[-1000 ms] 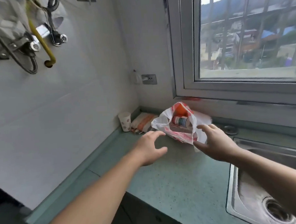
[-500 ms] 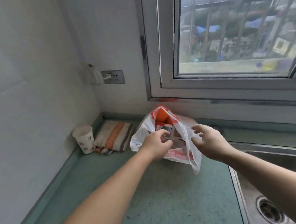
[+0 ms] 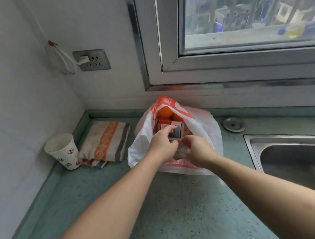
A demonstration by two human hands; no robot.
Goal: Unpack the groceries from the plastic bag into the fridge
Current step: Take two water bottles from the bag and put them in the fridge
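White-and-orange plastic bag (image 3: 143, 139) on the tabletop (image 3: 178, 211), mouth open, both hands at its opening.

Bag thin, crumpled, sits below the window (image 3: 240, 29) between a folded striped towel (image 3: 106, 141) and a steel sink (image 3: 295, 154); inside show orange fruit (image 3: 164, 112) and a can (image 3: 169, 127) with a red and blue label. Tabletop green, speckled; white tiled walls, a wall socket (image 3: 93, 59) with a plug in it, a paper cup (image 3: 63, 151) in the corner just beside the towel. Left hand (image 3: 162, 147): fingers (image 3: 169, 130) curled, tips touching the can. Right hand (image 3: 198, 150): fingers curled inward at the bag's mouth over something pale; what they pinch, cannot tell.
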